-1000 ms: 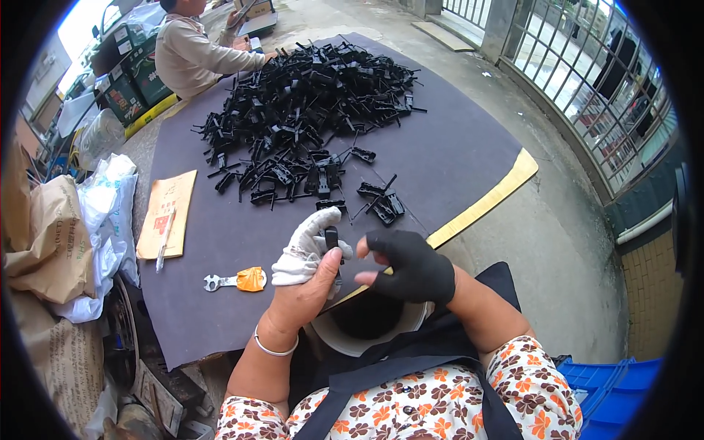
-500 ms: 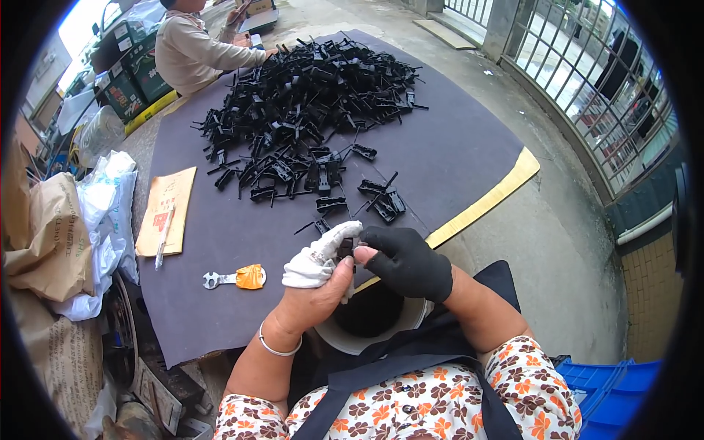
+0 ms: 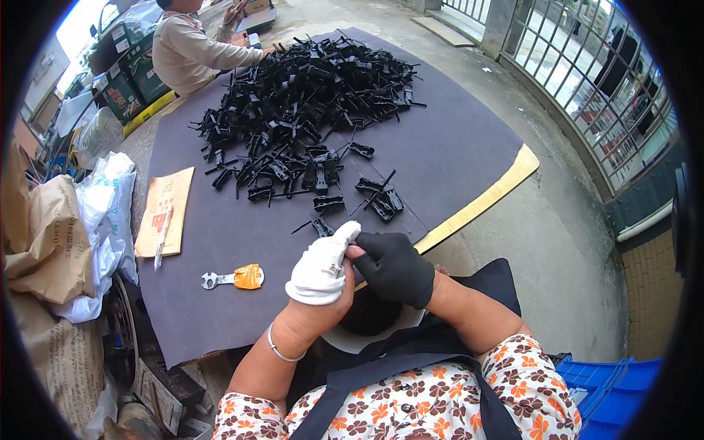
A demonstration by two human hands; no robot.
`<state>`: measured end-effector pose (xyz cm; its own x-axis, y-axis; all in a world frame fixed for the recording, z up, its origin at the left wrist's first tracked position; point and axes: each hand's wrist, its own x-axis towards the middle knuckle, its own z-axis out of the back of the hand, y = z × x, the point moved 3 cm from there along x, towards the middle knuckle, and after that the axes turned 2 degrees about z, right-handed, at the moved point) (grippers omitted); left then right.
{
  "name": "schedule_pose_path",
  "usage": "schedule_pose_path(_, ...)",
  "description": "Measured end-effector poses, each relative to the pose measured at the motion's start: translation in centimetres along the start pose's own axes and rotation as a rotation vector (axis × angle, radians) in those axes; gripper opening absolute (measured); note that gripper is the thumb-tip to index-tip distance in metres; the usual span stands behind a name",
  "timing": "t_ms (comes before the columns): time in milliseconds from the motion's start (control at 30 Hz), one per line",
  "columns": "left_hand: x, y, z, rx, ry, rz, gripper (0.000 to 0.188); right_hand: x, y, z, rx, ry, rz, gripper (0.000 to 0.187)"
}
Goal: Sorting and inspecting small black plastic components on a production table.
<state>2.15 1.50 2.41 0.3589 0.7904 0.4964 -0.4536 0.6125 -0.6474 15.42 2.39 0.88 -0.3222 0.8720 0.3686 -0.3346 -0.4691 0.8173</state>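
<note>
My left hand (image 3: 320, 270), in a white glove, and my right hand (image 3: 400, 270), in a black glove with the thumb tip bare, meet over the near table edge. Both are closed around a small dark plastic part, now almost wholly covered by the fingers. Just beyond them lies a loose black plastic part (image 3: 321, 226) with a thin rod. Farther off, a big pile of similar black parts (image 3: 308, 95) spreads across the table (image 3: 462, 147). Below my hands stands a pale bucket (image 3: 345, 342) with a dark inside, partly hidden by my wrists.
To the left lie a spanner (image 3: 211, 281) with orange wrapping, a tan booklet (image 3: 152, 202) and a pen (image 3: 161, 246). Sacks (image 3: 55, 235) crowd the left side. Another person (image 3: 194, 48) is at the far left edge. Blue crates (image 3: 609, 392) stand at lower right.
My left hand has turned so its glove back faces up, and the fingers now cover the dark part that showed between the hands. My right hand has shifted slightly left and down.
</note>
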Motion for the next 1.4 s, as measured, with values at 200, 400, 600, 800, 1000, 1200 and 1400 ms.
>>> schedule_pose_path(200, 0.4, 0.9, -0.1, -0.347, -0.048, 0.163, 0.034, 0.1, -0.8, 1.6, -0.03, 0.058, -0.044, 0.015)
schedule_pose_path(400, -0.1, 1.6, 0.2, -0.85, 0.077, 0.481, 0.039, 0.1, -0.6, 2.9, -0.197, 0.169, 0.142, 0.01)
schedule_pose_path(600, -0.2, 2.1, -0.4, -0.576, 0.08, 0.399, 0.037, 0.1, -1.2, 2.9, 0.076, -0.033, 0.186, 0.012)
schedule_pose_path(800, -0.3, 1.0, -1.0, -0.712, 0.224, 0.415, 0.03, 0.6, -0.8, 2.4, 0.11, 0.029, 0.026, 0.011)
schedule_pose_path(1000, -0.7, 1.9, -0.6, -0.819, 0.23, 0.566, 0.025, 0.5, -0.2, 2.1, 0.023, 0.188, -0.013, 0.018)
schedule_pose_path(1200, -0.7, 1.3, -0.9, -0.271, 0.114, 0.262, 0.027, 0.1, -0.4, 1.0, -0.042, 0.115, 0.039, 0.016)
schedule_pose_path(1400, -1.4, -0.1, -1.2, -0.102, -0.011, 0.039, 0.028, -0.5, 0.4, 0.5, 0.061, 0.066, 0.033, 0.016)
